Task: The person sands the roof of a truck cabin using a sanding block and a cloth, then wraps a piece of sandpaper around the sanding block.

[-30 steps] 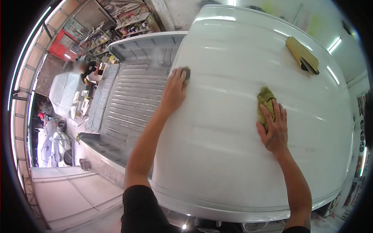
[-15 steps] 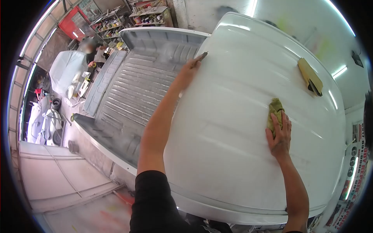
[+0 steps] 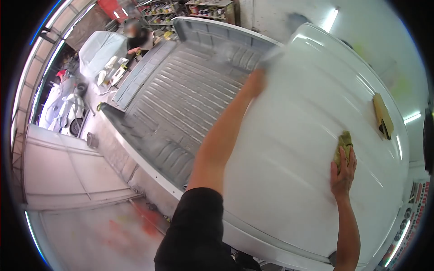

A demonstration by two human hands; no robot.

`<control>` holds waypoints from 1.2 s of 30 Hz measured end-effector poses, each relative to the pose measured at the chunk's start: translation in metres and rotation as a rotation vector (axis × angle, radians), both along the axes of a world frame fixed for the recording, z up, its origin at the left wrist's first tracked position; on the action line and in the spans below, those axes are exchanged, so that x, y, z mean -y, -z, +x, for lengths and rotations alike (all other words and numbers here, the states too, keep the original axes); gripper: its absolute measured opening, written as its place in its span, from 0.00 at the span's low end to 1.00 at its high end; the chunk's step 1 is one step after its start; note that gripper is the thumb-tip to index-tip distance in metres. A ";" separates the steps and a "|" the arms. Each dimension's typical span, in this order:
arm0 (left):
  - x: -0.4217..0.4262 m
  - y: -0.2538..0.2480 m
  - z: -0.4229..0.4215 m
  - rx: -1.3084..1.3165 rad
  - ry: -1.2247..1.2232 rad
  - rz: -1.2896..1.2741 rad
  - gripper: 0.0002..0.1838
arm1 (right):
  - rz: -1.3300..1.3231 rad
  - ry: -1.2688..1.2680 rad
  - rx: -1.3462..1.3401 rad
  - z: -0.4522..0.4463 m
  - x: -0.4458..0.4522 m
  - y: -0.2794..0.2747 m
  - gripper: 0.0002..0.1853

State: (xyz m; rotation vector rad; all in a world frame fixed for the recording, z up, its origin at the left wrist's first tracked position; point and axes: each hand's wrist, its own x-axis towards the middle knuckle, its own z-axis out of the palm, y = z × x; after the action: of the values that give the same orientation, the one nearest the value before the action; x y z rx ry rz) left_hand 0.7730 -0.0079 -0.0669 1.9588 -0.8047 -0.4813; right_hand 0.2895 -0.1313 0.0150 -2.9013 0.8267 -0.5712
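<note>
The white vehicle roof (image 3: 289, 149) spreads out in front of me, with long shallow ridges. On its right half my right hand (image 3: 344, 176) presses a folded olive-green cloth (image 3: 343, 147) against the surface. My left hand (image 3: 257, 83) is at the roof's far left edge, beside the truck bed, smeared by motion. From its fingers sticks a thin grey piece (image 3: 272, 57), too blurred to name. Beyond the cloth, a folded brown piece of sandpaper or cardboard (image 3: 382, 115) with a dark underside lies near the roof's right edge.
The grey ribbed truck bed (image 3: 181, 95) adjoins the roof on the left. Behind it, a person (image 3: 139, 39) is near a covered vehicle (image 3: 101, 52). Shelves of cans (image 3: 158, 11) line the back wall. A motorcycle (image 3: 70, 110) stands at far left.
My view has shifted, so the scene sits farther right and lower. My left hand has blurred at the roof edge with its thin piece. My right hand stays on the cloth.
</note>
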 end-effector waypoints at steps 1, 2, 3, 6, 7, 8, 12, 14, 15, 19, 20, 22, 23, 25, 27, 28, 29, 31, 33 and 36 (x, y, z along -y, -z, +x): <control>-0.013 -0.007 -0.018 0.027 0.010 0.023 0.29 | -0.007 -0.007 0.002 -0.001 0.000 0.000 0.30; -0.027 -0.005 -0.030 0.020 -0.005 -0.048 0.27 | -0.015 -0.005 0.009 -0.001 0.002 0.001 0.30; -0.042 -0.003 -0.040 0.016 -0.007 -0.116 0.25 | -0.021 -0.004 0.005 -0.001 0.003 0.001 0.29; -0.030 -0.026 -0.047 0.055 -0.040 -0.118 0.24 | -0.034 -0.020 0.000 -0.001 0.004 -0.001 0.29; -0.018 -0.037 -0.043 0.084 -0.065 -0.094 0.25 | -0.022 -0.018 -0.006 -0.002 0.005 0.000 0.29; 0.003 -0.029 -0.029 0.112 -0.046 -0.132 0.25 | -0.013 -0.016 -0.007 -0.002 0.005 0.001 0.30; 0.107 0.053 0.042 0.352 -0.137 -0.159 0.24 | 0.029 0.001 -0.013 -0.001 0.004 -0.002 0.30; 0.086 0.042 0.047 0.410 -0.135 -0.056 0.24 | 0.045 0.007 -0.006 -0.001 0.002 -0.004 0.30; 0.050 0.011 0.018 0.380 -0.075 0.011 0.24 | 0.058 0.007 -0.005 -0.001 0.002 -0.004 0.30; -0.035 -0.020 -0.040 0.335 0.035 -0.163 0.25 | -0.008 0.007 -0.009 -0.002 0.006 0.004 0.30; -0.032 -0.036 -0.045 0.253 0.031 -0.085 0.25 | -0.005 0.003 -0.019 -0.001 0.005 0.001 0.30; 0.007 -0.013 -0.014 0.263 0.029 -0.032 0.26 | 0.003 -0.006 -0.019 0.000 0.007 0.001 0.31; 0.042 0.019 0.020 0.347 0.031 -0.054 0.26 | 0.013 -0.008 -0.016 -0.001 0.006 0.002 0.31; 0.088 0.026 0.038 0.315 -0.050 -0.106 0.26 | -0.001 -0.022 -0.013 -0.003 0.008 0.001 0.31; 0.093 0.000 0.025 0.283 -0.053 -0.036 0.26 | -0.002 -0.032 -0.026 -0.002 0.008 -0.005 0.31; 0.081 -0.023 0.013 0.273 -0.021 0.041 0.26 | 0.013 -0.025 -0.028 -0.003 0.005 -0.006 0.31; 0.053 -0.039 -0.008 0.157 -0.007 -0.012 0.23 | 0.010 -0.021 -0.019 -0.004 0.006 -0.004 0.31; -0.020 -0.031 -0.045 0.128 -0.014 -0.078 0.21 | 0.003 -0.011 -0.025 -0.006 0.007 -0.006 0.31; -0.038 -0.017 -0.034 0.202 -0.004 -0.102 0.22 | -0.010 -0.009 -0.020 -0.006 0.009 0.000 0.32; -0.002 -0.019 -0.019 0.116 0.018 0.005 0.24 | 0.021 -0.032 -0.001 -0.006 0.013 -0.001 0.33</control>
State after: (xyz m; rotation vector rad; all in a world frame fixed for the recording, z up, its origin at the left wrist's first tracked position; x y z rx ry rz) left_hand 0.7544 -0.0061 -0.0477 2.0005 -0.8948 -0.3834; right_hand 0.2836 -0.1440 0.0161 -2.8907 0.7805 -0.5552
